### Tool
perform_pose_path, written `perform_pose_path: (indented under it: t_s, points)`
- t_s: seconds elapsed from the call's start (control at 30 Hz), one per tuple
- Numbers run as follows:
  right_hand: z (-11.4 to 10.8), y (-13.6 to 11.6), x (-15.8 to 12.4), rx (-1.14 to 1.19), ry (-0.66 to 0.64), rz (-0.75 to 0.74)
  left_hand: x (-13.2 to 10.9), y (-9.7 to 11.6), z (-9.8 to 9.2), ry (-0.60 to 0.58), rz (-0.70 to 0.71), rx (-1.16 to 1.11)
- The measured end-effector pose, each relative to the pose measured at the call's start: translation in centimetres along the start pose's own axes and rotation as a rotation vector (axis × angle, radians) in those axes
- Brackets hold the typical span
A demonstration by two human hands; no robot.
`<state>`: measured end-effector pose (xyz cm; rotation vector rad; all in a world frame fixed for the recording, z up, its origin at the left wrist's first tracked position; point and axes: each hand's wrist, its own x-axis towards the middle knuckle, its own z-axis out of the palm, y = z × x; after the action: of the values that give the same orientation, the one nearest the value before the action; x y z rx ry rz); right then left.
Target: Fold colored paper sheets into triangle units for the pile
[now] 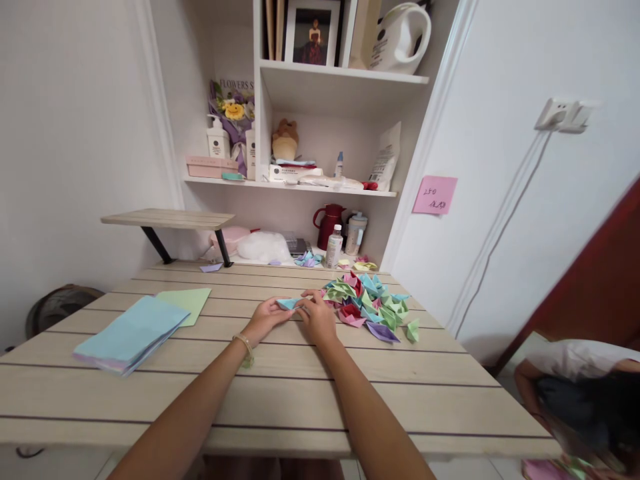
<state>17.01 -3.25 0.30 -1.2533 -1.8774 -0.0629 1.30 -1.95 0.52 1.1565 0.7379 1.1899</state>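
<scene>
A small light-blue folded paper piece (289, 304) lies on the wooden table (280, 387). My left hand (265, 318) pinches its left end, fingers closed on it. On the other end my right hand (316, 317) presses and grips, fingers curled. A gold bracelet sits on my left wrist. Just right of my hands is a pile of several folded paper pieces (373, 305) in pink, green, blue and purple.
A stack of blue, pink and green paper sheets (135, 330) lies at the left. Bottles and a red jug (329, 223) stand at the back under shelves. Another person (585, 393) crouches low at the right, beyond the table's edge.
</scene>
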Motion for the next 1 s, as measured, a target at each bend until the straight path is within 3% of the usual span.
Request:
perform_pose_path:
  t_s: [0.17,0.3,0.57,0.77,1.0]
  points:
    - [0.2,0.4,0.1,0.151,-0.062,0.007,0.1,-0.2,-0.3,0.039,0.146,0.229]
    - [0.7,0.8,0.3,0.265,-0.084,0.001,0.1,0.1,-0.5,0.063,0.205,0.285]
    - [1.0,0.6,0.2,0.484,-0.138,0.123,0.1,0.2,-0.7,0.043,0.155,0.335]
    - [1.2,0.7,0.2,0.695,-0.106,0.256,0.1,0.2,-0.6,0.027,0.109,0.258]
    - [1.2,1.1,0.0,0.779,-0.251,0.354,0.2,-0.1,-1.0,-0.027,0.157,0.389]
